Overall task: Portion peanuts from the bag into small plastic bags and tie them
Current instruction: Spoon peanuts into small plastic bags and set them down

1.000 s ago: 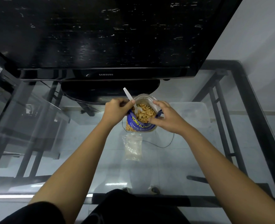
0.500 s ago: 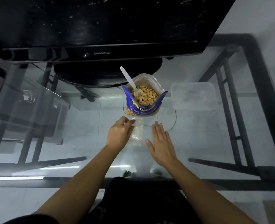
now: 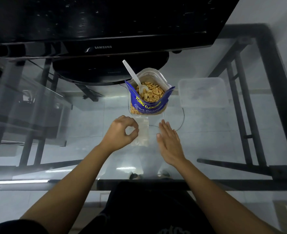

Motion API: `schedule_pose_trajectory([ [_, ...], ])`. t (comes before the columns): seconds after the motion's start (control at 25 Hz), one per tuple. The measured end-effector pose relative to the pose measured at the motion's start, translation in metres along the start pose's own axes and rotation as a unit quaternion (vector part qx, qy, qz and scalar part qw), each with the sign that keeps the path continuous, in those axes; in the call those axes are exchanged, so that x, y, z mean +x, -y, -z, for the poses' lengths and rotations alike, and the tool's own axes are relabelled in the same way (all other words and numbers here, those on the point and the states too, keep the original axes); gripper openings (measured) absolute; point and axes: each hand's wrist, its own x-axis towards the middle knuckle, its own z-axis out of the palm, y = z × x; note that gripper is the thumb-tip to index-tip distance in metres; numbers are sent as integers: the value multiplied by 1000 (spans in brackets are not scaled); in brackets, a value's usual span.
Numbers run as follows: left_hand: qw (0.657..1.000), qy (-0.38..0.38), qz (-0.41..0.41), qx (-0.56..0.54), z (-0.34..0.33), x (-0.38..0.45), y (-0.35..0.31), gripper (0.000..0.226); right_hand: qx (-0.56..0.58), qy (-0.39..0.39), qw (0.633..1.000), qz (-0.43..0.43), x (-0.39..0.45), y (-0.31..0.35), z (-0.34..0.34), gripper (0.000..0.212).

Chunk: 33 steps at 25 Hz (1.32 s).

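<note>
A blue peanut bag (image 3: 147, 105) stands open on the glass table, full of peanuts, with a white plastic spoon (image 3: 134, 77) stuck in it. Just in front of it lies a stack of small clear plastic bags (image 3: 143, 132). My left hand (image 3: 120, 134) is at the stack's left edge, thumb and forefinger pinching the plastic in a ring. My right hand (image 3: 170, 142) hovers to the right of the stack with fingers straight, holding nothing.
A clear plastic container (image 3: 203, 92) sits right of the peanut bag. A black television and its stand (image 3: 105, 48) fill the back of the glass table (image 3: 72, 149). A thin black cable (image 3: 183, 119) curves behind my right hand. The table's black frame runs along the near edge.
Both hands left the peanut bag and came down to the small bags. My left hand's fingers have since closed into a pinch on the plastic; the right hand stays flat beside it.
</note>
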Motion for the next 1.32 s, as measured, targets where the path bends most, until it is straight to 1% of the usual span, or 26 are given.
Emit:
schedule_pose_trajectory([
  [0.04,998,7,28,-62,6,1,-4,11,102,13,994,-26,-2,8,7,69],
  [0.08,990,11,61,-127,12,3,-7,7,204,25,978,-44,-5,17,13,68],
  [0.12,975,10,98,-199,17,4,-9,7,282,34,957,-54,-8,25,19,64],
  [0.16,955,6,130,-266,21,5,-11,11,332,37,941,-60,-10,32,22,57],
  [0.2,937,2,154,-312,23,6,-11,16,361,28,930,-64,-11,37,23,48],
  [0.24,928,3,171,-330,25,6,-12,21,373,8,925,-71,-12,41,24,41],
  [0.28,924,9,184,-335,27,7,-12,26,382,-13,921,-73,-12,43,26,39],
  [0.36,916,33,199,-348,30,9,-11,31,399,-25,914,-73,-9,41,33,44],
  [0.44,905,70,208,-364,33,10,-11,31,394,16,917,-57,-5,38,44,59],
  [0.52,895,91,217,-379,36,11,-12,28,350,59,934,-33,-3,38,57,70],
  [0.56,892,94,220,-384,38,11,-14,25,324,66,943,-24,-2,40,62,72],
  [0.64,889,93,220,-390,39,14,-20,15,275,59,960,-8,-1,41,70,75],
  [0.72,886,88,226,-394,39,17,-25,15,235,40,971,7,0,44,73,76],
  [0.8,902,76,227,-359,38,20,-27,13,211,2,978,13,1,45,74,76],
  [0.88,931,39,219,-290,36,21,-28,7,247,-50,968,-5,2,43,74,72],
  [0.92,941,16,217,-260,34,21,-28,6,290,-58,955,-21,3,42,74,69],
  [1.0,952,-20,217,-215,32,20,-29,6,392,-34,918,-39,4,39,76,65],
  [1.04,955,-32,218,-200,31,18,-31,7,417,-21,908,-40,4,37,76,63],
  [1.08,956,-39,219,-193,31,17,-32,8,405,-15,913,-39,4,36,77,63],
  [1.12,956,-39,219,-192,32,15,-34,8,354,-22,934,-31,3,37,77,64],
  [1.16,956,-36,218,-192,33,13,-37,8,274,-45,961,-14,1,38,78,65],
  [1.2,955,-30,218,-196,34,11,-40,6,191,-79,978,20,-2,41,78,67],
  [1.24,952,-24,221,-208,36,10,-44,5,128,-104,984,69,-7,45,77,70],
  [1.32,940,-9,230,-250,41,10,-52,9,25,-110,979,167,-13,53,75,80],
])
